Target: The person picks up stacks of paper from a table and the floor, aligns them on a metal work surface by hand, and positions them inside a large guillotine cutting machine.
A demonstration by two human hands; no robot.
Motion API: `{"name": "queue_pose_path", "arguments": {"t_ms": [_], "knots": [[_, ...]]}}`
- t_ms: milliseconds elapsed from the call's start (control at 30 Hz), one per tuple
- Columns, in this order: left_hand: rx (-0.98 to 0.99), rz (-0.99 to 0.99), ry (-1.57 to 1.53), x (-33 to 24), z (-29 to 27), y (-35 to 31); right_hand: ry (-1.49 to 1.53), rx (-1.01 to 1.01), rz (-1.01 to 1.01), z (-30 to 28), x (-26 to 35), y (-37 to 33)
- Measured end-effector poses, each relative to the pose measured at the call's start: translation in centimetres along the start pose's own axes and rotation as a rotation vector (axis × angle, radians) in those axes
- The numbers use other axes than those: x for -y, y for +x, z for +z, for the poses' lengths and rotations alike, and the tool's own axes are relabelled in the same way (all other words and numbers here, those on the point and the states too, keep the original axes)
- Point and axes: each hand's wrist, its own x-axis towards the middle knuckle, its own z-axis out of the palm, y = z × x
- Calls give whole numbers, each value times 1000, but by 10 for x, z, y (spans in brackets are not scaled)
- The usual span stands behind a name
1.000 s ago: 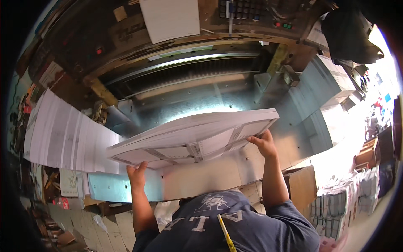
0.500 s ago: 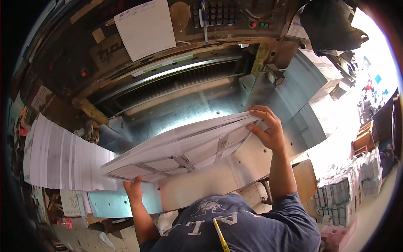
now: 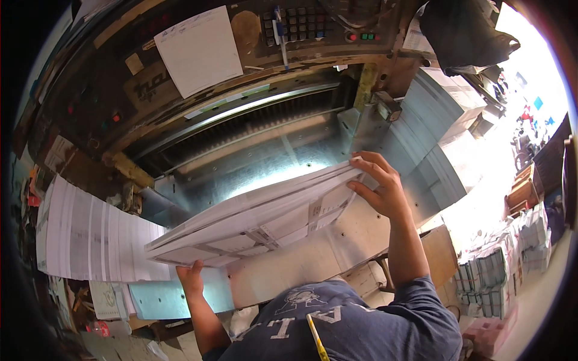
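Observation:
Between my two hands a thick stack of printed paper sheets (image 3: 265,219) is held tilted over the metal table. My left hand (image 3: 191,278) grips its near left corner, the thumb on the near face and the other fingers hidden beneath. At the far right corner, my right hand (image 3: 379,183) is closed on the edge, fingers over the top and thumb on the near side. Left of the held sheets stands a tall pile of white paper (image 3: 96,231), close to the stack's left end. The metal table (image 3: 301,256) lies below the sheets.
Beyond the table is a machine opening with a dark slotted back (image 3: 241,129). A white sheet (image 3: 198,51) and a pen (image 3: 281,39) lie on the panel above. Paper piles (image 3: 430,114) stand at right; tied bundles (image 3: 487,271) sit lower right. A black bag (image 3: 466,36) hangs upper right.
The held stack has drawn together, its layers less fanned at the right end. Both hands keep their grip on it. The whole view has shifted slightly.

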Motion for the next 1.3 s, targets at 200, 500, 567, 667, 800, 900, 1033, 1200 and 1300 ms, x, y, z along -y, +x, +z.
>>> {"name": "queue_pose_path", "arguments": {"t_ms": [200, 500, 567, 667, 800, 900, 1033, 1200, 1300], "knots": [[-21, -7, -19, 6, -4, 0, 7, 50, 40, 1, -5, -3], [10, 12, -28, 7, -3, 4, 782, 119, 604, 71, -43, -48], [0, 34, -24, 6, 6, 10, 929, 109, 651, 81, -51, -51], [-92, 112, -16, 5, 20, 16, 951, 6, 673, 88, -51, -51], [-126, 177, 23, -1, 21, 11, 970, -116, 639, 89, -40, -54], [-65, -11, -15, -3, 13, 0, 935, -8, 701, 83, -33, -57], [-67, 54, -14, 4, 11, 0, 893, -104, 551, 69, -22, -37], [-89, 26, 72, 5, 13, 4, 785, -270, 650, 52, 7, 8], [-61, 5, 86, 3, 10, 3, 770, -328, 717, 52, 21, 23]]}}
